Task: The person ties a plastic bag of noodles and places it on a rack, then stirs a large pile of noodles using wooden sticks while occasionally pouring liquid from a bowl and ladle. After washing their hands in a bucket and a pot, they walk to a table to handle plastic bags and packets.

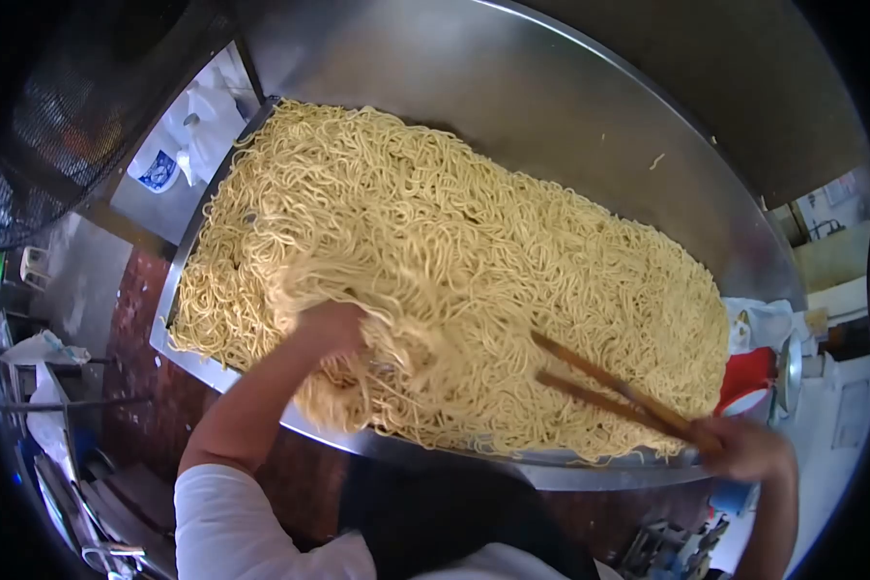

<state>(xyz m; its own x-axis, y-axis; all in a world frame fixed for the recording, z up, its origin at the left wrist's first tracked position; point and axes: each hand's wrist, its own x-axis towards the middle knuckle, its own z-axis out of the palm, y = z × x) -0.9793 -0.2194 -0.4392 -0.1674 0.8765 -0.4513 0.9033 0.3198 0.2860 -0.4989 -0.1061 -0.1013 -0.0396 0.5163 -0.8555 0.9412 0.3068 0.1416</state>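
A thick layer of yellow noodles (493, 251) covers a wide metal tray (319, 435). My left hand (333, 333) is in the noodles at the front left, its fingers closed round a bunch; strands hang over and below it, blurred by motion. At the front right corner my right hand (744, 448) grips a pair of long wooden chopsticks (628, 398). The chopsticks point left, with their tips slightly apart on the noodles near the middle front.
A tall metal back wall (570, 106) rises behind the noodles, with a few strands stuck on it. White plastic jugs (208, 130) stand at the upper left, below a mesh fan (68, 126). A red item (747, 377) and plastic bags (768, 314) lie at the right end.
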